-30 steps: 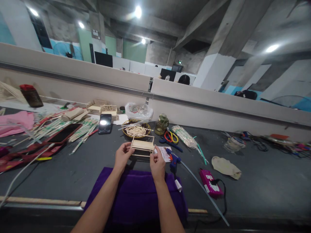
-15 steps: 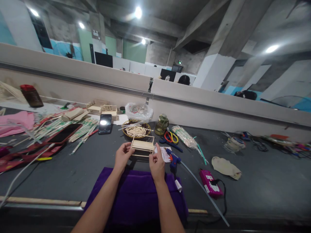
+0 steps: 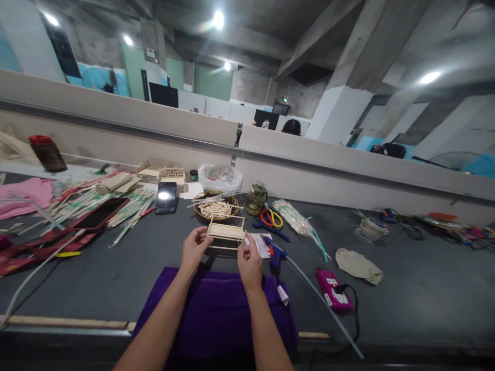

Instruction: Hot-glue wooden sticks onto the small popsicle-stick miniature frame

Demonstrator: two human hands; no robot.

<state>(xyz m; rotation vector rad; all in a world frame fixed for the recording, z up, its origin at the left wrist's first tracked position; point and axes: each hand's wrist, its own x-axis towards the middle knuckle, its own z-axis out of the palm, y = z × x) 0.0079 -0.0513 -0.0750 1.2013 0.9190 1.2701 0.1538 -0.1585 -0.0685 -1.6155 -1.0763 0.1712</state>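
Between both hands, raised over the table, is a small wooden stick frame [image 3: 226,232] with a flat slatted middle, like a miniature bench or bed. My left hand [image 3: 195,249] pinches its left end with thumb and fingers. At the right end, my right hand [image 3: 249,260] grips the frame's lower corner, fingers closed. Just behind the frame stands a basket [image 3: 198,210] of short wooden sticks [image 3: 218,208]. A blue glue gun [image 3: 275,252] with a long clear glue stick [image 3: 320,304] lies right of my right hand, beside a printed paper [image 3: 260,245].
Scissors [image 3: 277,218], a glass jar [image 3: 256,198] and bagged sticks [image 3: 292,218] lie behind right. A pink power strip [image 3: 334,291] and beige cloth [image 3: 359,266] are farther right. Left are phones [image 3: 166,198], wrapped sticks [image 3: 131,208] and miniature furniture [image 3: 172,176]. Purple cloth [image 3: 216,314] covers the front edge.
My right index finger has come down from pointing up and now curls against the frame's right end. The frame stays in both hands; the whole view shifts very slightly.
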